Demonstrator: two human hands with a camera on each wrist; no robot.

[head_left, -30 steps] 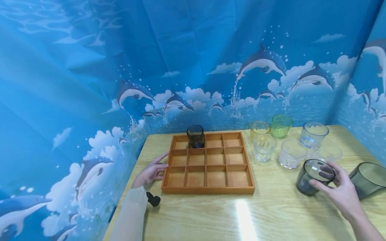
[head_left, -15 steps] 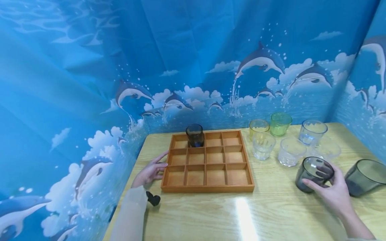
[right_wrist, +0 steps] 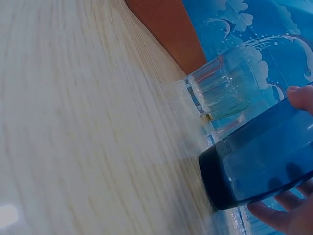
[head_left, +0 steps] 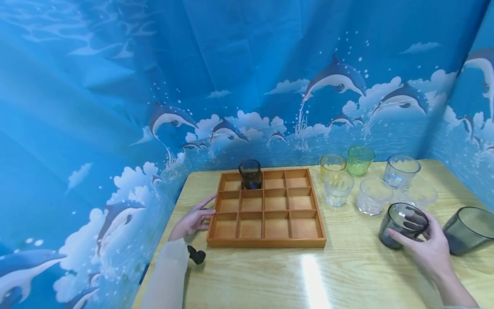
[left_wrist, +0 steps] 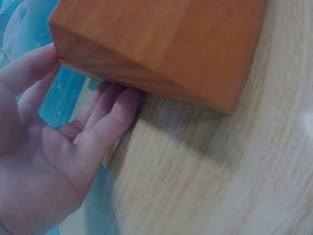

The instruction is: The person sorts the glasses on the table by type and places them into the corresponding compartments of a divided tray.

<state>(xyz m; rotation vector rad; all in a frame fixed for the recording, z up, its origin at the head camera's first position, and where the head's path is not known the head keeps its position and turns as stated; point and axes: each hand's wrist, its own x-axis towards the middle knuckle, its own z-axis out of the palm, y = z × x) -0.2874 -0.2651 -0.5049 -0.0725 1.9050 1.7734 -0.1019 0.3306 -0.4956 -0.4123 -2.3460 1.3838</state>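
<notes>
My right hand (head_left: 428, 244) grips a dark grey drinking glass (head_left: 394, 223) at the right of the table, thumb on the near side and fingers round the far side. In the right wrist view, the glass (right_wrist: 254, 166) has its thick base close to the tabletop. My left hand (head_left: 193, 221) touches the left side of a wooden compartment tray (head_left: 266, 243). The left wrist view shows the fingertips (left_wrist: 124, 105) at the tray's lower side edge. Another dark glass (head_left: 251, 176) stands in a back-row compartment, second from the left.
Behind the gripped glass stand a yellow glass (head_left: 332, 165), a green glass (head_left: 359, 161), a bluish glass (head_left: 401, 171) and several clear glasses (head_left: 372, 197). A larger grey glass (head_left: 468, 231) is just right of my right hand. A dolphin-printed curtain (head_left: 247, 86) closes off the back.
My right hand has shifted slightly left and settled more closely round the grey glass, its thumb further across the front. The left hand and the tray stay as they were.
</notes>
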